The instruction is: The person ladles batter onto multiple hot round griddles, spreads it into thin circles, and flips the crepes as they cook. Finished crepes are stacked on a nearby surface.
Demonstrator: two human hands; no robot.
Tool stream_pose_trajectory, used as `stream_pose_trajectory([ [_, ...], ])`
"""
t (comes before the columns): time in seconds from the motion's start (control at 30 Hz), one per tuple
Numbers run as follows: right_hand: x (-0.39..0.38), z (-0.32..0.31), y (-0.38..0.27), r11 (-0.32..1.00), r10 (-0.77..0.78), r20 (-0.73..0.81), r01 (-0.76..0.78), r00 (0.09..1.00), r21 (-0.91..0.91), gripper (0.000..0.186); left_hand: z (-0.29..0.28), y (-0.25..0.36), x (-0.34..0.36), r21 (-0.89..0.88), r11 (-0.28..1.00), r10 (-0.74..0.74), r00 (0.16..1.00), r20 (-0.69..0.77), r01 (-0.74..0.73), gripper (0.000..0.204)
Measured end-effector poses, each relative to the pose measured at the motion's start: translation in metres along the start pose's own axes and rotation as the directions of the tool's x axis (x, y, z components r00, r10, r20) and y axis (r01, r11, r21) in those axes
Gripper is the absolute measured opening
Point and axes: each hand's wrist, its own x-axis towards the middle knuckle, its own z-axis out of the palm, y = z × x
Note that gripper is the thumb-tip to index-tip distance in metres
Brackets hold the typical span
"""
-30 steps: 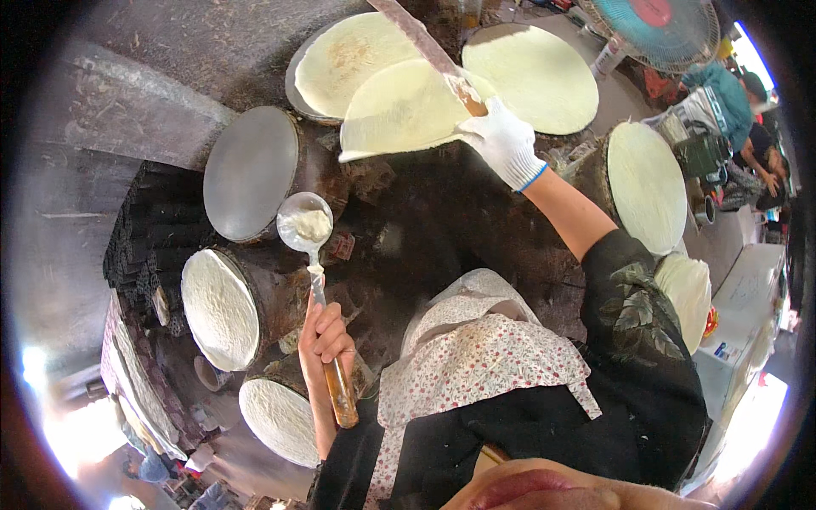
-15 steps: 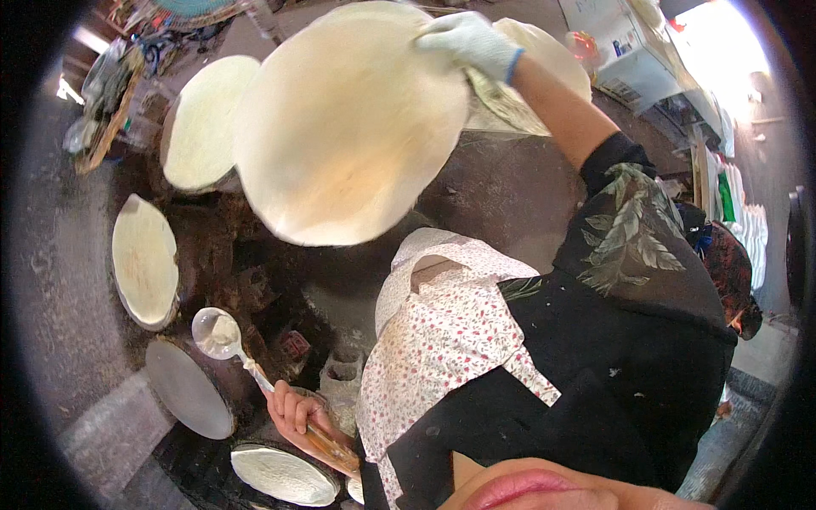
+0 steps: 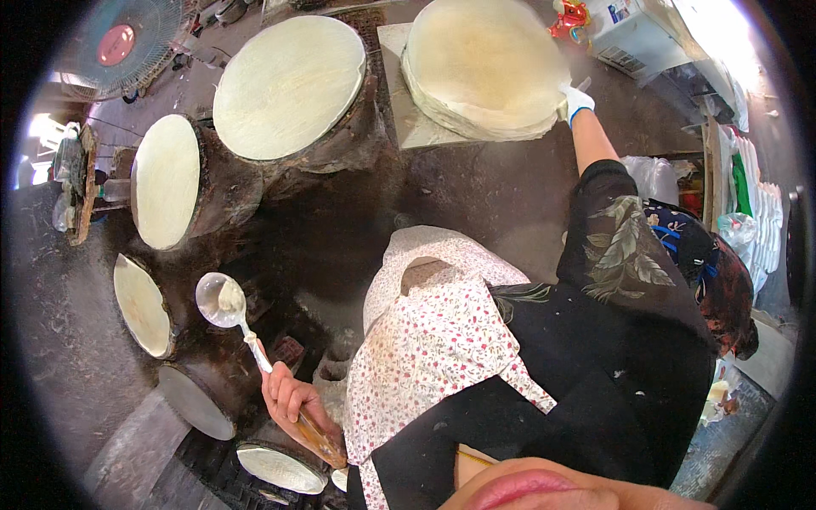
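Note:
My left hand [image 3: 293,402] is closed round the wooden handle of a ladle [image 3: 223,299], whose round bowl holds some pale batter. The white-gloved right hand [image 3: 578,102] is at the right edge of a large round flatbread [image 3: 484,64], its fingers partly hidden and seemingly pinching that edge. This flatbread lies on top of a thick stack of flatbreads [image 3: 476,126] on a square pale board [image 3: 393,51]. Left of the board, a round griddle carries a large pale sheet of dough [image 3: 289,85]. A smaller dough sheet [image 3: 167,182] lies on the griddle beside it.
More griddles curve round my left side: one with a pale sheet [image 3: 142,306], a bare grey one [image 3: 196,402] and another pale one [image 3: 280,469]. A fan [image 3: 115,47] stands far left. A white box [image 3: 633,38] is at far right, near plastic bags [image 3: 653,178].
My right hand has carried the large flatbread rightward onto the stack, uncovering the griddle sheet at the back. The left hand still holds the ladle, and the view has shifted.

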Motion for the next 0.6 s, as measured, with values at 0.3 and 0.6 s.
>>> stream_pose_trajectory([
  [0.3,-0.051,0.017,0.047,0.99,-0.089,-0.047,0.083,0.995,-0.11,0.057,-0.003,0.004,-0.002,0.048,0.999,0.01,1.0,-0.017,-0.009,0.053],
  [0.6,-0.083,0.032,0.019,0.654,-0.58,-0.171,0.33,0.797,-0.681,0.043,-0.026,-0.005,-0.013,-0.045,0.994,0.095,0.995,-0.043,-0.097,0.029],
])
